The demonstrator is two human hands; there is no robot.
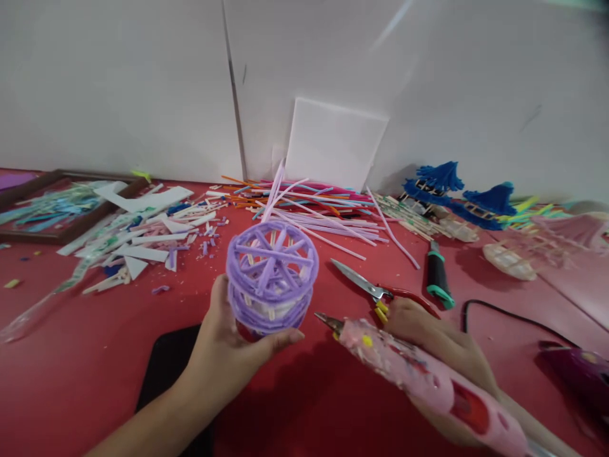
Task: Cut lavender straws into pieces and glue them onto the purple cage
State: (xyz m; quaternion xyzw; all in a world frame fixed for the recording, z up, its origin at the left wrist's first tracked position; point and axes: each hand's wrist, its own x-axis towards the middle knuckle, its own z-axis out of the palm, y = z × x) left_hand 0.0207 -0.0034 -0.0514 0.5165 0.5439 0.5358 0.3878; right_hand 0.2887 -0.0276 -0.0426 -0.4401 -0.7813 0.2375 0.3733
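Observation:
My left hand (233, 355) is closed around a round, open-framed purple pipe-cleaner piece (272, 273). Purple spokes cross its upper ring, and pale sticks show between the rings. A pink hot glue gun (423, 371) with crusted glue on its front is in my right hand (428, 336); the gun's body hides part of the fingers. Its metal nozzle points left, a short gap from the purple piece. Just beyond my right hand lie scissors (359, 279) with red handles, partly covered by that hand.
Pipe cleaners (328, 219) are heaped along the back, near a leaning white card (337, 143). Paper scraps (147, 238) and a brown frame (59, 238) lie left. On the right are a black-and-green cutter (438, 276), blue-roofed models (490, 200) and a dark cord (514, 322).

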